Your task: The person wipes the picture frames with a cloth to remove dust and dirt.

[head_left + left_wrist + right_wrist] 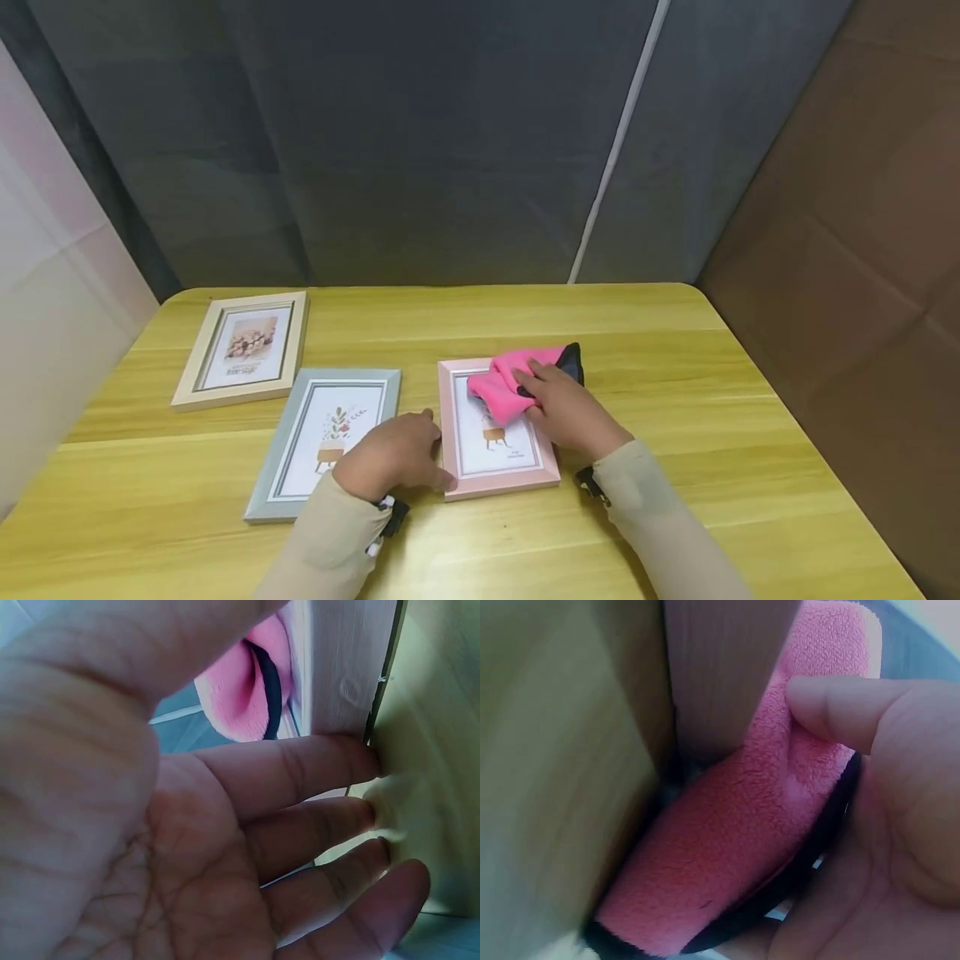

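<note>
A pink picture frame [501,482] lies face up on the table, showing a print of a plant pot on legs. My right hand [566,408] holds a pink cleaning cloth [506,387] with black edging over the frame's upper right part. In the right wrist view, the thumb presses into the fuzzy cloth [727,840] beside the frame's edge [720,675]; the other fingers are mostly hidden. My left hand [397,454] rests at the frame's left side, thumb near its lower left corner. Its extended fingers [300,772] touch the frame's side [345,667] in the left wrist view.
A grey-blue picture frame [281,454] lies just left of my left hand, partly under that forearm. Farther back at the left, a cream picture frame [187,379] lies close to it. Dark cloth [435,150] hangs behind the wooden table [675,358], with a brown panel [862,275] at right.
</note>
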Demonstrator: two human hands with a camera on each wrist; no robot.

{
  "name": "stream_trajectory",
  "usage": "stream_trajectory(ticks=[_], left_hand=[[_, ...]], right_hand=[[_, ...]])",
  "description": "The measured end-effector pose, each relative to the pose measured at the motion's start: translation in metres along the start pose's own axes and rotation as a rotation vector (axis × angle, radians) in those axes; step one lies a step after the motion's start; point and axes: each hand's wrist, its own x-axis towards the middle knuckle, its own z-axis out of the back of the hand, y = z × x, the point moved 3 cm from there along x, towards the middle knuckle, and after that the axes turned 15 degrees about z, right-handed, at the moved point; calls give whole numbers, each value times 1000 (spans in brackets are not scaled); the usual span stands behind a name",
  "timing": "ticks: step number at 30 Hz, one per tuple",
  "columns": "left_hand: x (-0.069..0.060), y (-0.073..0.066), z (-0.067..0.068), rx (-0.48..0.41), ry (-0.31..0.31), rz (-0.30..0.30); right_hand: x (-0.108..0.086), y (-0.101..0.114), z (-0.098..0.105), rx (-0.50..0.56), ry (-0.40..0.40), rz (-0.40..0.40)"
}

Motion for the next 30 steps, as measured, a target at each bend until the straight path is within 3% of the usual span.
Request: stream_trajectory(ticks=[11, 15, 20, 30], left_hand=[[0, -1, -1, 1, 0, 18], [0, -1, -1, -2, 2, 16], [0, -1, -2, 7, 10, -6], [2, -1, -2, 24, 29, -18]], right_hand=[[-60, 35, 1, -132, 41, 112], [-70, 44, -1, -131, 28, 131], [-56, 39, -5, -131, 4, 111], [10, -1, 1, -79, 43, 2]])
